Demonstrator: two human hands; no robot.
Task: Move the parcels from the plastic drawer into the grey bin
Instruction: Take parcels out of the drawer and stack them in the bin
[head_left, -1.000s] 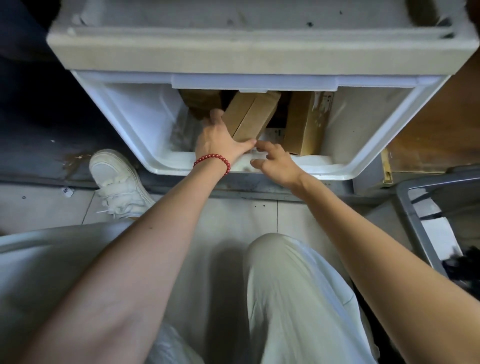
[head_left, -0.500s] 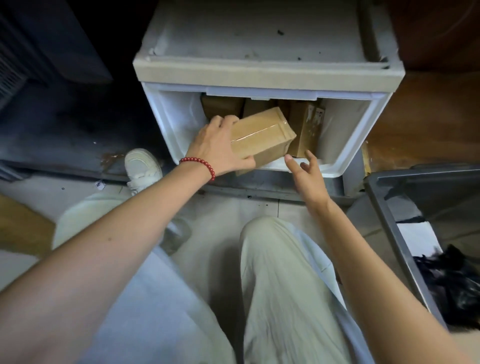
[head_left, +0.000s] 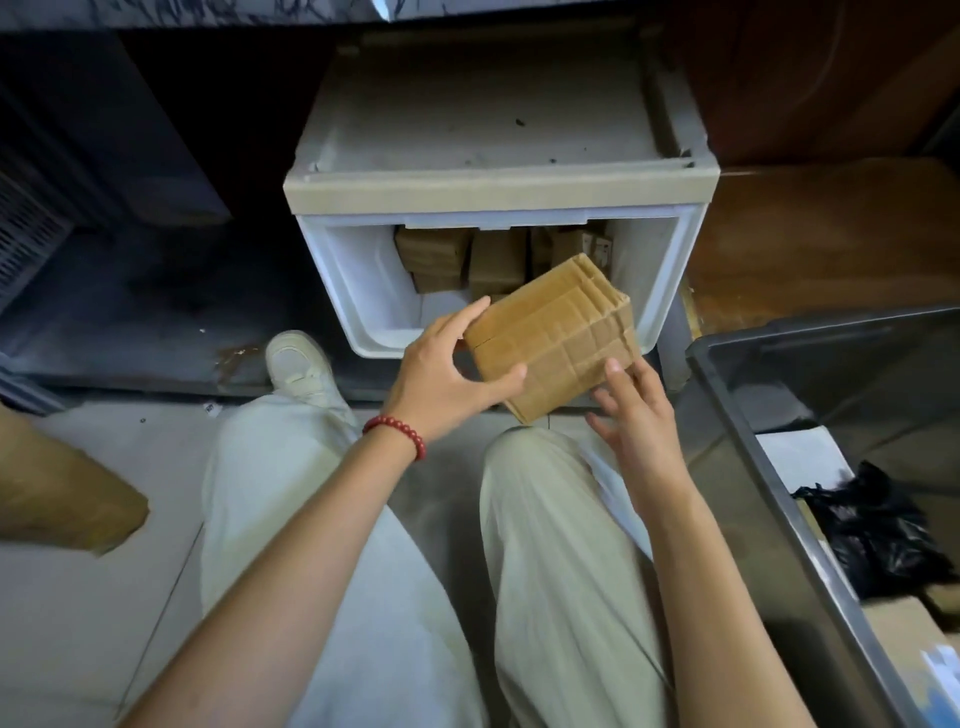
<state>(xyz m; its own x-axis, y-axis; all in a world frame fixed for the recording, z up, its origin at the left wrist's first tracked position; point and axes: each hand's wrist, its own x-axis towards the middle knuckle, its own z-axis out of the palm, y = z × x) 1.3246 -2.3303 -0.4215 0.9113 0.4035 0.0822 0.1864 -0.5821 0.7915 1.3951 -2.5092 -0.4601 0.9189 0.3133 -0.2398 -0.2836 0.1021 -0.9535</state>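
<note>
While the left grip (head_left: 447, 384) clamps the parcel (head_left: 556, 332) at its left end, thumb on the near face and fingers over the top edge, the parcel hangs tilted in the air just in front of the drawer (head_left: 358, 280). It is out of the drawer and not in the bin (head_left: 857, 374).

Head view, surroundings:
- Right grip (head_left: 636, 415): fingers nearly straight, tips touching the parcel's lower right corner from beneath; it wraps around nothing.
- Drawer: white plastic, pulled out of a dusty beige cabinet (head_left: 493, 130). More brown parcels (head_left: 467, 260) stand packed at its back.
- Bin: grey, on the floor (head_left: 78, 623) to the right, near the drawer's right corner but apart from it. Inside lie a black bag (head_left: 872, 535), a white sheet (head_left: 800, 452) and a carton (head_left: 893, 629).
- Between the parcel and the bin: the right forearm and the bin's near rim.
- Red bead bracelet (head_left: 397, 431) on the left wrist; pale trousers (head_left: 561, 571) fill the foreground; a white shoe (head_left: 298, 369) sits left of the drawer front.

Hidden or unclear:
- The held parcel covers the drawer's front right rim and part of its contents, and the cabinet's lip shades the rest, so the count of parcels left cannot be read.
- Bin is cut off at the right and bottom edges; its contents are only partly seen.
- A brown shape (head_left: 67, 493) at the left edge is cropped and blurred; cannot identify.
- Label on a rear parcel is too small to read.
</note>
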